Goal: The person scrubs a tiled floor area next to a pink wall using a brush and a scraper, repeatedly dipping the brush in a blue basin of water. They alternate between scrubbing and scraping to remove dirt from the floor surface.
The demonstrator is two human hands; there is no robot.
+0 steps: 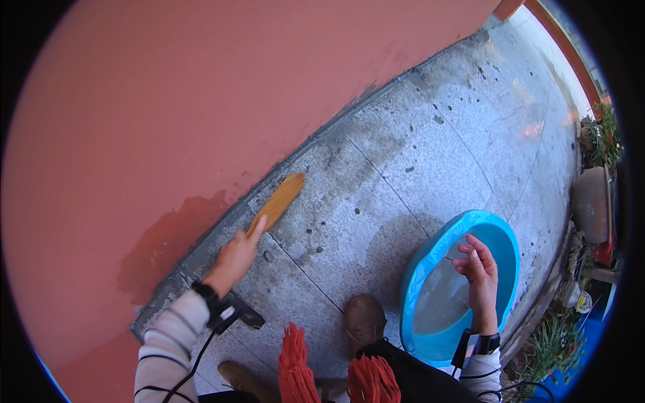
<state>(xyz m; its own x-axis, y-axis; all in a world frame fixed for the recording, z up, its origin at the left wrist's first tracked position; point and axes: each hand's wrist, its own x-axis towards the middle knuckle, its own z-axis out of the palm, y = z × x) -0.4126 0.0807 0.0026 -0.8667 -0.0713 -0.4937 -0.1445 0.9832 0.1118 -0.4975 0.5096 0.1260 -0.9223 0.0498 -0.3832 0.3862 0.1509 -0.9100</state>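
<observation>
My left hand [237, 262] grips the handle end of a wooden-backed brush or similar flat wooden tool [282, 199]; its underside is hidden. The tool lies over the floor edge beside the grey strip at the foot of the red wall [151, 126]. My right hand [478, 267] is above a turquoise plastic tub [421, 257] that holds cloudy water [438, 302]. Its fingers are bent, with a small dark thin thing near the fingertips; whether they pinch it I cannot tell. Dark wet marks show on the lower wall and on the speckled floor tiles [378, 226].
Small dark bits lie scattered over the tiles. Potted plants [599, 136], a large pot [589, 204] and greenery [549, 347] line the right edge. My brown shoe [364, 320] stands left of the tub, and red scarf fringes [297, 362] hang low. Cables run from both wrists.
</observation>
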